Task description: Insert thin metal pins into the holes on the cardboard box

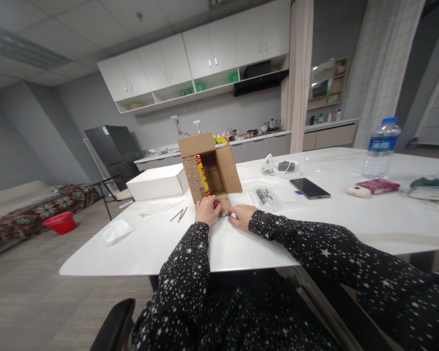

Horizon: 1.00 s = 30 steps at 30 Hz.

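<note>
Where the two hands meet, just above the middle of the frame, a small metal piece (223, 214) lies between them on the white table (351, 214); it looks like a slim rod or screw, though it is too small to say for sure. Its long axis seems to run left to right, from one hand towards the other. The left hand (207, 210) is curled, fingers bent and narrow, pinching or pressing at the left end of the piece. The right hand (242, 216) lies flatter, fingers close together, touching the right end. Neither hand is clearly nearer; both are on it.

Directly behind the hands, touching or just beyond the fingertips, stands an open cardboard box (210, 168) with its flaps up and a red and yellow sheet inside. Left of it sits a closed white box (157, 182). Two thin metal rods (179, 214) lie on the table left of the left hand, near but apart. A clear plastic bag (265, 197) lies right of the box, then a dark phone (309, 188). At the upper right stands a water bottle (381, 147).
</note>
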Available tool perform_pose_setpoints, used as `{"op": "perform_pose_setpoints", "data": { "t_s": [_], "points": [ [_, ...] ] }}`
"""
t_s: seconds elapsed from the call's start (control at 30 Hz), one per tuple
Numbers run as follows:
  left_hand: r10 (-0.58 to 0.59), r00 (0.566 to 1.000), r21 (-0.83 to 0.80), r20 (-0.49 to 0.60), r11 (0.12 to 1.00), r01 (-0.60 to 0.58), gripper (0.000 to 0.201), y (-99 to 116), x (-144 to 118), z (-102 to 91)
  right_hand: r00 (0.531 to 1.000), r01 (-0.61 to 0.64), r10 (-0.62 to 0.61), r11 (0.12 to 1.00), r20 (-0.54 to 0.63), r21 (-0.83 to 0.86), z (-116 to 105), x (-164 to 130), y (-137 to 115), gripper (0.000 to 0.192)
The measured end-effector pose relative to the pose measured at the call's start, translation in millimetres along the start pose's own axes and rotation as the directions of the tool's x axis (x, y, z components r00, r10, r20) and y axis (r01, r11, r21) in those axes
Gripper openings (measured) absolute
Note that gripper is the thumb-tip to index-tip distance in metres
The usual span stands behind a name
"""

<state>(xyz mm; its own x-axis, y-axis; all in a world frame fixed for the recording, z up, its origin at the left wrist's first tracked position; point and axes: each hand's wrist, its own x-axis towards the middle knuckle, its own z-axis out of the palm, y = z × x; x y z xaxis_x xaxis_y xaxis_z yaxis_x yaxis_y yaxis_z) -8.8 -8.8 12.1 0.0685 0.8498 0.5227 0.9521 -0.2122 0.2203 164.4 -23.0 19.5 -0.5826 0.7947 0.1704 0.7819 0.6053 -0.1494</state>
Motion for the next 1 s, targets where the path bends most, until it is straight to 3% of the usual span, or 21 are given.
{"op": "perform_pose_setpoints", "data": {
  "t_s": [0.23,1.0],
  "points": [
    [-0.047,0.994,0.031,-0.102,0.998,0.05,0.016,-4.2,2.4,7.6,1.0,0.013,-0.013,1.0,-0.009,0.003,3.0,2.5,1.6,0.035],
    [0.009,0.999,0.177,-0.05,0.984,0.0,0.018,3.9,5.0,8.0,1.0,0.006,-0.006,1.0,-0.009,0.012,2.3,3.0,0.2,0.036]
  ]
}}
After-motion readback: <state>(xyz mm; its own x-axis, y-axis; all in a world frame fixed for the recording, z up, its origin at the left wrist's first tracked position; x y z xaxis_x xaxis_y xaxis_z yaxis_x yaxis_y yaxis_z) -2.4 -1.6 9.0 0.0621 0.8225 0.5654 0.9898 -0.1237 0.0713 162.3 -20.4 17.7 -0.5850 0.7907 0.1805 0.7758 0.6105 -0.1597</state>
